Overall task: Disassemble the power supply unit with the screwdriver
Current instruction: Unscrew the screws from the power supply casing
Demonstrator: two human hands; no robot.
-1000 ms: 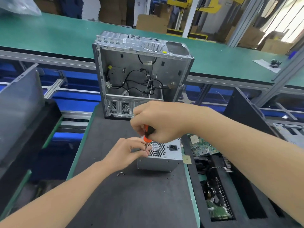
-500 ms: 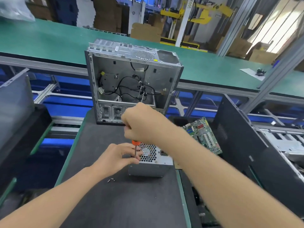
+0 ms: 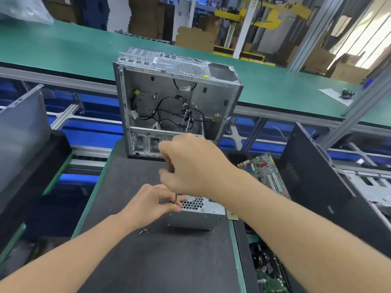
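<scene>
Right hand [image 3: 190, 166]: clenched round the handle of the screwdriver [image 3: 176, 198]; the fingers hide most of the handle, and the tool stands near upright over the unit.
Left hand [image 3: 150, 203]: fingertips pinch the screwdriver shaft low down, steadying the tip at the unit's top left corner.
Power supply unit [image 3: 198, 217]: sits on the dark surface [image 3: 148, 261], in front of the open computer case [image 3: 175, 102] and close to the surface's right edge.
Look: compact grey sheet-metal box with a honeycomb vent grille on its upper face; the right forearm covers its right part.
Handling (judged): rigid, dense for its size, smooth bare metal. It could skid under screwdriver pressure, and the sheet edges are likely sharp.
Hold (judged): grip 2 opposite side walls, clear of the grille.
Loose screws [image 3: 144, 231]: about 2, lying on the surface just beside the unit.
</scene>
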